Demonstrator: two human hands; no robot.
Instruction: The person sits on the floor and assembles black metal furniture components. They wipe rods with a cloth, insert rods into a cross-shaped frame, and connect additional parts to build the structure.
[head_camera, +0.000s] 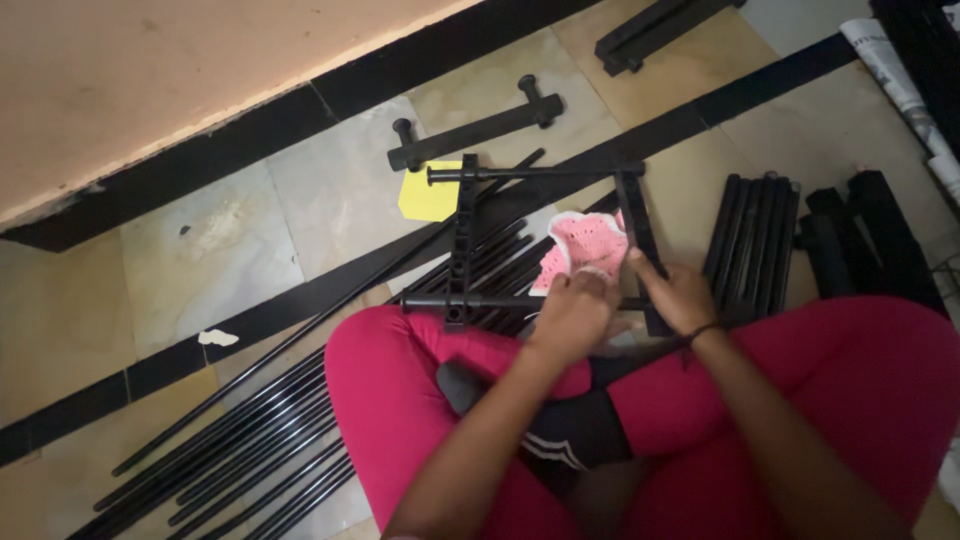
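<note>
I sit cross-legged on the floor in pink trousers. A black frame (462, 235) of bars and rods lies over my knees and the tiles. My left hand (573, 315) rests at the frame's near rod, touching a pink and white crocheted cloth (588, 245). My right hand (676, 295) grips the frame's right-hand bar (636, 225) near its lower end. A thin dark band circles my right wrist.
Several long black rods (230, 440) lie on the tiles at lower left. A bundle of short black tubes (752, 240) lies to the right. A black bar with two knobs (475, 130), a yellow paper (428, 195), a rolled newspaper (900, 85) and a wall skirting (250, 120) are beyond.
</note>
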